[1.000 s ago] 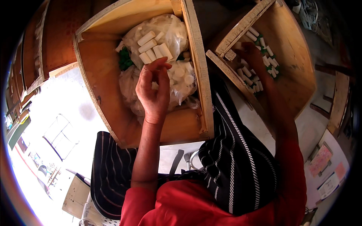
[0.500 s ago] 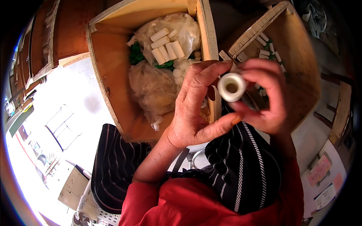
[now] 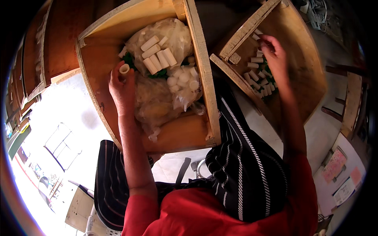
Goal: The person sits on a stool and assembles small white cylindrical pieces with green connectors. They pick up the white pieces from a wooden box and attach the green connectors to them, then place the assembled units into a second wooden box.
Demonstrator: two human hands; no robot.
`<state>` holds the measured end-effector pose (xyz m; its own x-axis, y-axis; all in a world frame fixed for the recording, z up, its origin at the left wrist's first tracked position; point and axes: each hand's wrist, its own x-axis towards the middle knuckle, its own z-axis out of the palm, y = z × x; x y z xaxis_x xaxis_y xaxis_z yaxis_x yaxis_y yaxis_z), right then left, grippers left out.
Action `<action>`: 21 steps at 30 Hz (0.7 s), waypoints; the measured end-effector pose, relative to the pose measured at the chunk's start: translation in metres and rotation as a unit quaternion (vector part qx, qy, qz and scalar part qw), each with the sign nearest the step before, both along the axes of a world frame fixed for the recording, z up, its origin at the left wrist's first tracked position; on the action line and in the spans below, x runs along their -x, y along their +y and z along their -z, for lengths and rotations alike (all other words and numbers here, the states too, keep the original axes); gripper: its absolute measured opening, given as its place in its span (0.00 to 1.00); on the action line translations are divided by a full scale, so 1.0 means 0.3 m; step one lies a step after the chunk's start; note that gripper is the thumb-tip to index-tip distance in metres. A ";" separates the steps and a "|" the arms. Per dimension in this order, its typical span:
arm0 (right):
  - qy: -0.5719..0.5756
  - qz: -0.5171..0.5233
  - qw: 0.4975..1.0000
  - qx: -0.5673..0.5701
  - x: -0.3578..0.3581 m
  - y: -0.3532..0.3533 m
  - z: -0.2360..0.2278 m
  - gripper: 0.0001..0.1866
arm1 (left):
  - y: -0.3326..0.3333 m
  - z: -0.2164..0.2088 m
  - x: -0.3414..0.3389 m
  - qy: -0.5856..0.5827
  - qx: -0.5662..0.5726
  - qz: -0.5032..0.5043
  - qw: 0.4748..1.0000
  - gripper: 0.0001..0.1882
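My left hand point(image 3: 121, 89) is closed around a short white tube point(image 3: 124, 69), its open end facing up. That hand is over the left side of the large wooden box point(image 3: 88, 70), beside a clear plastic bag. Over the smaller wooden box point(image 3: 305, 47) at the right, my right hand point(image 3: 277, 57) has bent fingers, thumb and forefinger apart, and nothing visible between them. Just past its fingertips lies a white cylinder point(image 3: 256, 35). Several more white cylinders point(image 3: 257, 60) lie below it, with green bits among them.
In the large box, several white cylinders point(image 3: 150, 52) rest on a clear plastic bag point(image 3: 181, 33). Another bag point(image 3: 183, 84) holds round white pieces. Both boxes have raised wooden walls, with a narrow gap between them. A wooden frame point(image 3: 352, 104) stands at the far right.
My hands have parted from around the white tube they shared. The left has moved left over the large box with a tube; the right has reached up over the smaller box.
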<state>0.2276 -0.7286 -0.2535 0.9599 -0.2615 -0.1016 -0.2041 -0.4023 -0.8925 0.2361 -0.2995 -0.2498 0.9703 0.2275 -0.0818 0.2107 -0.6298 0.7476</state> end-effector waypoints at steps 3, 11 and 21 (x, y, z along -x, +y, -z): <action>0.118 -0.021 0.986 0.113 -0.041 -0.063 0.156 0.17 | 0.038 0.053 0.016 0.006 -0.065 0.048 0.997 0.18; -0.018 -0.186 0.897 0.401 -0.196 -0.194 0.562 0.20 | -0.056 0.025 0.031 0.055 0.002 0.019 0.998 0.17; -0.034 -0.182 0.855 0.484 -0.122 -0.172 0.674 0.19 | -0.179 -0.026 0.071 0.002 0.179 0.010 0.984 0.10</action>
<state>0.2642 -0.7802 -0.4557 0.9906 0.1262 0.0536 0.1314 -0.9852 -0.1096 0.2148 -0.3531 -0.2419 0.9740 0.1636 -0.1567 0.2039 -0.3312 0.9213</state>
